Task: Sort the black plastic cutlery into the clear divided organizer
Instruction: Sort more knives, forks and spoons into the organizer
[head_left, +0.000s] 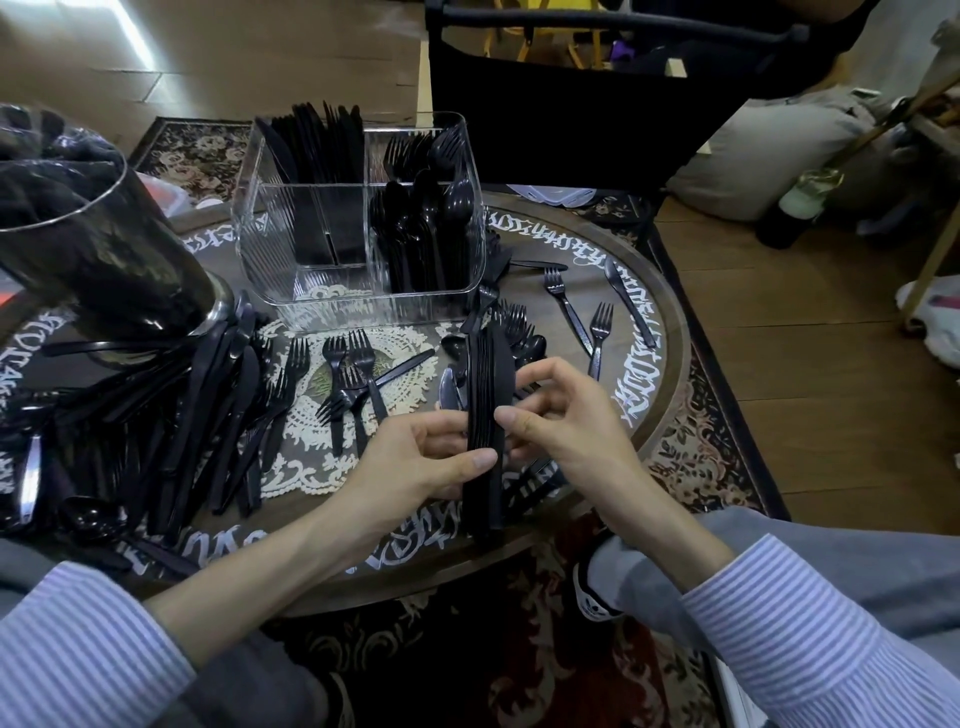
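A clear divided organizer (270, 249) stands at the back of the round table, with knives in its rear left part, forks rear right and spoons front right. Its front left part looks bare. My left hand (415, 462) grips a stacked bundle of black knives (483, 379) held upright near the table's front. My right hand (561, 415) pinches the same bundle from the right with thumb and fingers. Loose black forks (353, 374) lie on the lace doily, and a heap of knives and forks (208, 415) lies to the left.
A large dark glass vase (104, 249) leans at the left, over the heap. Two forks (571, 322) and a knife (631, 301) lie at the table's right rim. A black chair (571, 104) stands behind the table. My knees sit below the table edge.
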